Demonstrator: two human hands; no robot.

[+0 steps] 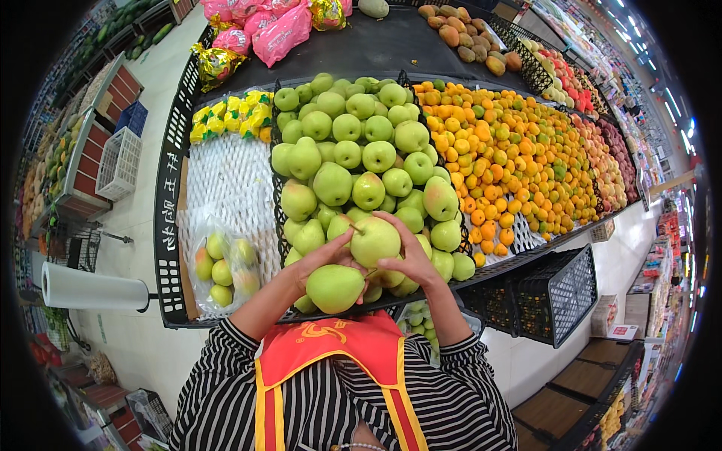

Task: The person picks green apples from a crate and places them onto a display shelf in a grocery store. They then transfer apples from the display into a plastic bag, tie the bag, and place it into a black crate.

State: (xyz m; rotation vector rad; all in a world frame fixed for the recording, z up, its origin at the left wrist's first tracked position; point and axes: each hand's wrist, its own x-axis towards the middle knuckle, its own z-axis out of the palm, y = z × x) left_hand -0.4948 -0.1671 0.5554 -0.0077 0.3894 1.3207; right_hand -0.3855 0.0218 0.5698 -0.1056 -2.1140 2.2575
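Observation:
My left hand (327,259) is closed around a green pear (335,288) at the front edge of the produce stand. Just above it, my right hand (414,253) holds a larger, rounder green pear (375,242), which the fingertips of my left hand also seem to touch. Both hands are over a heap of green pears (333,184), some with a reddish blush, between black mesh dividers. To the left, a clear plastic bag of pears (221,273) lies on white foam netting (231,186).
Orange citrus fruits (507,152) fill the section at right. Yellow-wrapped fruits (231,115) lie at upper left, pink bags (282,36) behind. A plastic bag roll (96,286) juts out left. Black crates (555,296) stand low at right.

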